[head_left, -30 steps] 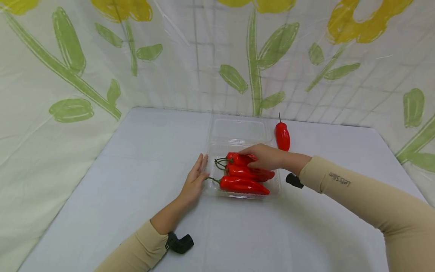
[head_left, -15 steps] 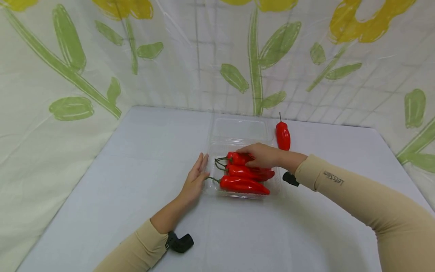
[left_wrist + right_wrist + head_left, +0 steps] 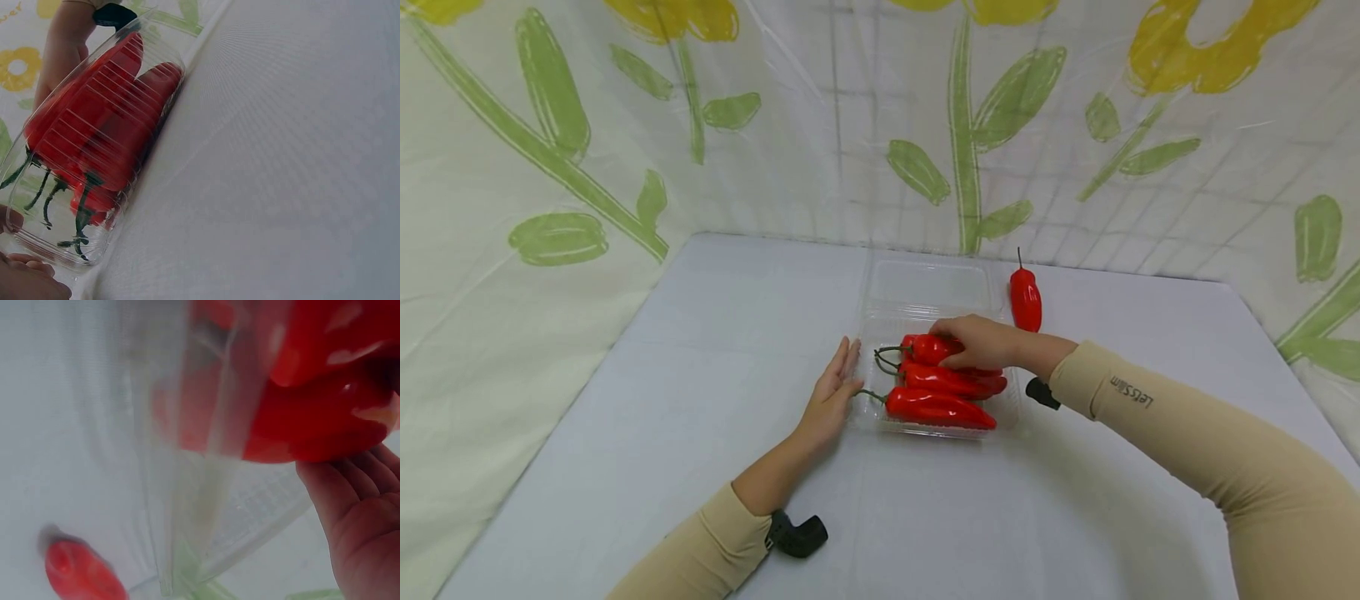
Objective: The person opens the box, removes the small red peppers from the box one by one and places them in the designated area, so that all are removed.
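Observation:
Several red peppers lie side by side in a clear plastic clamshell box, their green stems toward the left. My right hand reaches in from the right and grips a red pepper in the back part of the box. In the right wrist view, the fingers lie against a pepper's underside. Straight-fingered, my left hand rests against the box's left wall, its thumb near the stem of the front pepper. The left wrist view shows the peppers through the clear wall.
The clamshell's lid is folded back flat behind the box. One more red pepper lies outside, to the right of the lid. A white-covered table bears everything, and a flower-printed curtain hangs behind it.
My right forearm has swung slightly left, while the hand stays on the pepper at nearly the same spot. The left hand and the box have not moved.

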The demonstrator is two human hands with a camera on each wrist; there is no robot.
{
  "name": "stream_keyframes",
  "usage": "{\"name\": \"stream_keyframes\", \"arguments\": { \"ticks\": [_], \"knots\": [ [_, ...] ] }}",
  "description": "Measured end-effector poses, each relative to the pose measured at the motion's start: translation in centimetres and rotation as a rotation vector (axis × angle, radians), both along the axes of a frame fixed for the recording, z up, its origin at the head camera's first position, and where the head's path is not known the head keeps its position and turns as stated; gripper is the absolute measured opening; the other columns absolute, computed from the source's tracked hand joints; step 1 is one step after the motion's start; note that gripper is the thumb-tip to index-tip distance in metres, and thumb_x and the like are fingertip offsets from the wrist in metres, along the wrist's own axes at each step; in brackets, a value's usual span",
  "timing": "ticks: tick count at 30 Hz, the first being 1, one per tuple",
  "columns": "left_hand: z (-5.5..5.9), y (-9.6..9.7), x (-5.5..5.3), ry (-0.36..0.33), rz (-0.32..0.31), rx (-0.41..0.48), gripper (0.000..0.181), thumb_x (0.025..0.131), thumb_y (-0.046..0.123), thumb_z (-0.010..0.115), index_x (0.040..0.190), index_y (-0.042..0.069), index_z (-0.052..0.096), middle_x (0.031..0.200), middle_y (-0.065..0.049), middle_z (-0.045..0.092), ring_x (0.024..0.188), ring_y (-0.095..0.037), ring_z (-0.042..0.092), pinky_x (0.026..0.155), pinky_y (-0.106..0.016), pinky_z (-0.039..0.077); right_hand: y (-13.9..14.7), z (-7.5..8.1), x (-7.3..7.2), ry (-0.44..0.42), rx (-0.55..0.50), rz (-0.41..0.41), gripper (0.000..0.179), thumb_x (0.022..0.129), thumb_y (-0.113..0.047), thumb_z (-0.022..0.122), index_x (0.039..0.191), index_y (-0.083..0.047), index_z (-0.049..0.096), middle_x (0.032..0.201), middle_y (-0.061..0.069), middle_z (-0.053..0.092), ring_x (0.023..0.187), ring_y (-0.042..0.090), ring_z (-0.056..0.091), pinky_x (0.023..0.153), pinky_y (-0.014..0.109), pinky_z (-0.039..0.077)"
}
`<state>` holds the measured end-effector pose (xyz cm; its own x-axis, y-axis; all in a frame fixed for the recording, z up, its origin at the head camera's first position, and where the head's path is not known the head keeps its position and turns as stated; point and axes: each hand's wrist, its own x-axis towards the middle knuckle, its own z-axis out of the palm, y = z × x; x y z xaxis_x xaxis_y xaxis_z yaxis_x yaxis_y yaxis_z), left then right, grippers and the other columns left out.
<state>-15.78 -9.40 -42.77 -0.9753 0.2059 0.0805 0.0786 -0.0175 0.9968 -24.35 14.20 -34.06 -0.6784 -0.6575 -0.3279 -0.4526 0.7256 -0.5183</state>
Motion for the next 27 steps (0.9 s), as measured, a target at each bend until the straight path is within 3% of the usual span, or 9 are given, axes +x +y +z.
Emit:
{"name": "stream_keyframes", "arguments": {
  "ticks": [12,20,27],
  "knots": [
    [0.10,0.02,-0.05,-0.004,0.002,-0.025,0.064,0.092,-0.006,0.033,0.147,-0.005,0.001,0.155,-0.019,0.013,0.145,-0.026,0.007,0.117,-0.045,0.006,-0.12,0.08,-0.11,0.062,-0.051,-0.006,0.038,0.086,-0.016,0.065,0.119,-0.009,0.048,0.106,0.006,0.063,0.096,0.019,0.058,0.084,0.033,0.054],
    [0.13,0.05,0.09,-0.021,0.012,-0.041,0.064,0.092,-0.004,0.034,0.148,-0.003,0.002,0.155,-0.016,0.015,0.145,-0.024,0.008,0.118,-0.044,0.006,-0.14,0.36,-0.16,0.017,-0.073,0.005,0.042,0.087,-0.015,0.063,0.124,-0.012,0.045,0.116,0.007,0.060,0.104,0.021,0.056,0.085,0.033,0.054],
    [0.10,0.02,0.06,-0.014,0.016,-0.054,0.064,0.092,-0.005,0.034,0.147,-0.004,0.001,0.155,-0.017,0.015,0.145,-0.026,0.008,0.117,-0.046,0.006,-0.05,0.87,-0.02,-0.030,-0.092,0.024,0.042,0.088,-0.019,0.062,0.125,-0.014,0.043,0.114,0.007,0.059,0.104,0.021,0.055,0.084,0.032,0.054]
  ]
}}
